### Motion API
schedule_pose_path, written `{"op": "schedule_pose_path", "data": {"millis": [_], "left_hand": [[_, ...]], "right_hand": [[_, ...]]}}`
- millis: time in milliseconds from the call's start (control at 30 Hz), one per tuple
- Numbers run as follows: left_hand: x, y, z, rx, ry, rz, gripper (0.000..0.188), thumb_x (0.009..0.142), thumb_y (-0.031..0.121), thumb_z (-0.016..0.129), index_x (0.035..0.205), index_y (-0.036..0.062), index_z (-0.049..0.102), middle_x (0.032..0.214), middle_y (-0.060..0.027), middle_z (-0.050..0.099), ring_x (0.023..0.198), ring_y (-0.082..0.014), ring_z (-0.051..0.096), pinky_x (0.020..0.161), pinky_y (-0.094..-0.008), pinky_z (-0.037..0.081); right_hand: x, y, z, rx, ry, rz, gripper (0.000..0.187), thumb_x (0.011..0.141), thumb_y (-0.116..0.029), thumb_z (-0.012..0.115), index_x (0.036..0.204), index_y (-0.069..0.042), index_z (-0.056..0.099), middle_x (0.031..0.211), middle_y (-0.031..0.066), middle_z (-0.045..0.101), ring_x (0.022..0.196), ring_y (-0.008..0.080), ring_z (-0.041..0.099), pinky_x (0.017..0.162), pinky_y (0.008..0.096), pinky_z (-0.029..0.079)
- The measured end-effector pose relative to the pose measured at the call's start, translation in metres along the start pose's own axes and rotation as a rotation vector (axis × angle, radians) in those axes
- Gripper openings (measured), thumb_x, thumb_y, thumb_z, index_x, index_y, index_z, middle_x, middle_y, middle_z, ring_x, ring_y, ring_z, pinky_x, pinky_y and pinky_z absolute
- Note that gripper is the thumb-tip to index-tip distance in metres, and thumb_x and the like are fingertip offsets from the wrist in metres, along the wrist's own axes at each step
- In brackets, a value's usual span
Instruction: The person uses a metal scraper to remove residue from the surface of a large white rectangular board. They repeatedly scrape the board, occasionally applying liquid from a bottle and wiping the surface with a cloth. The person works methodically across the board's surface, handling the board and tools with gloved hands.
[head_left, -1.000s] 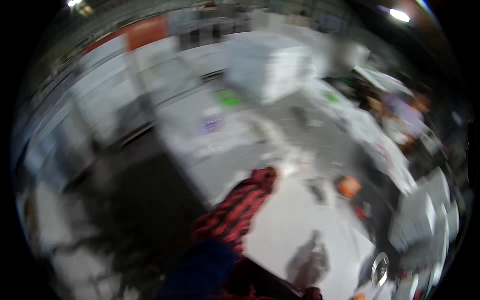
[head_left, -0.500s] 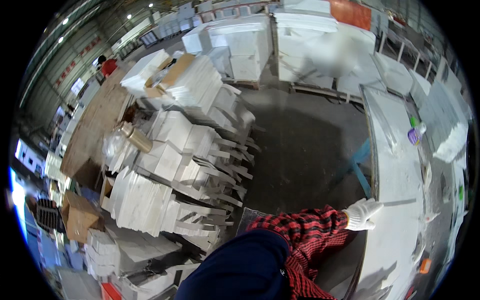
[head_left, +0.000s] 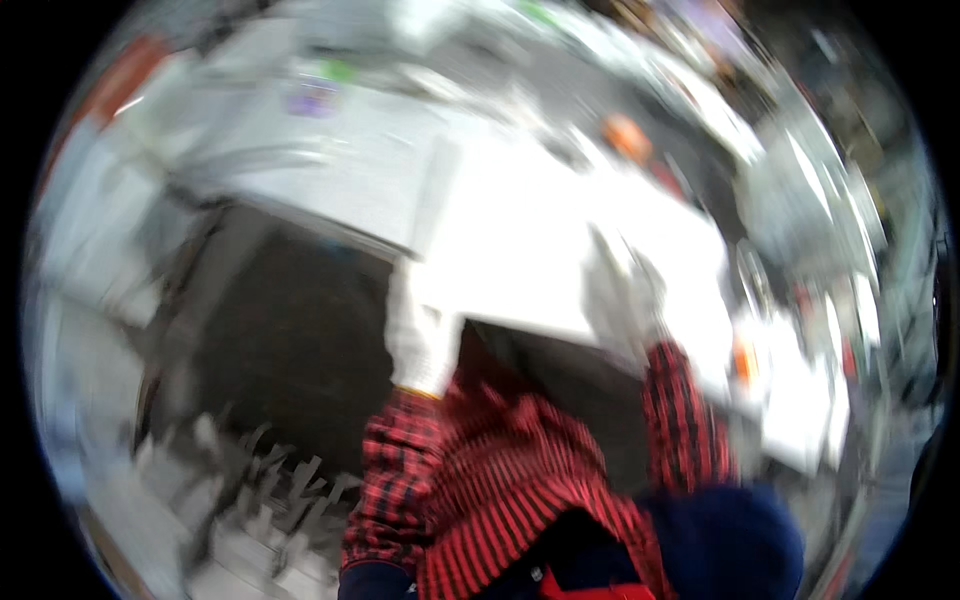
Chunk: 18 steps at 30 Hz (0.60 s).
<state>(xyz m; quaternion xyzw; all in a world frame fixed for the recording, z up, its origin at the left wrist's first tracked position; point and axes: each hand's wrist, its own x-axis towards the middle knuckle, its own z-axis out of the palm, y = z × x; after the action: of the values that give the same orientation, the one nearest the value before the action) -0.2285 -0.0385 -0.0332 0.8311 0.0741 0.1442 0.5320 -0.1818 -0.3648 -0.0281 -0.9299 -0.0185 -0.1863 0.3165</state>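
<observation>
A bright white panel [head_left: 540, 230] lies on the long pale worktable [head_left: 370, 150] in front of me. My left hand [head_left: 422, 335], in a white knitted glove, is at the panel's near left corner, by the table edge. Its fingers are smeared by motion, so whether they grip the corner is unclear. Over the panel's right part is my right hand [head_left: 622, 300], also gloved and badly blurred; I cannot tell whether it touches the surface. Both sleeves are red and black checked.
A purple bottle [head_left: 315, 95] with a green top stands toward the table's far left. An orange object [head_left: 627, 138] lies beyond the panel. Stacked white pieces [head_left: 260, 540] with loose strips sit at lower left, beside dark floor [head_left: 290, 330].
My view has swung right, bringing the worktable in front of me. The right hand and sleeve have come fully into view. My left hand remains by the table's near edge.
</observation>
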Motion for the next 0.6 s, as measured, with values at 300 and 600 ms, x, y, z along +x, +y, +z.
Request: {"op": "schedule_pose_path", "data": {"millis": [300,600], "left_hand": [[0.014,0.009,-0.03,-0.021,-0.092,-0.072,0.078,0.105,0.028,0.063,0.165,-0.0004,0.023,0.17,-0.0214,0.027,0.154,-0.0296,0.033,0.126,-0.0397,0.027],[0.015,-0.018,-0.021,0.056,-0.043,0.087,0.08,0.103,0.017,0.065,0.166,0.0018,0.018,0.168,-0.0236,0.023,0.154,-0.0337,0.031,0.126,-0.0437,0.029]], "right_hand": [[0.031,-0.011,-0.001,0.334,0.039,0.497,0.04,0.106,-0.038,0.063,0.134,-0.012,0.072,0.121,0.0134,0.076,0.108,0.0189,0.07,0.095,0.0313,0.054],[0.036,0.008,0.016,0.308,0.063,0.384,0.038,0.105,-0.037,0.063,0.131,-0.011,0.072,0.118,0.0112,0.077,0.105,0.0201,0.07,0.094,0.0316,0.054]]}}
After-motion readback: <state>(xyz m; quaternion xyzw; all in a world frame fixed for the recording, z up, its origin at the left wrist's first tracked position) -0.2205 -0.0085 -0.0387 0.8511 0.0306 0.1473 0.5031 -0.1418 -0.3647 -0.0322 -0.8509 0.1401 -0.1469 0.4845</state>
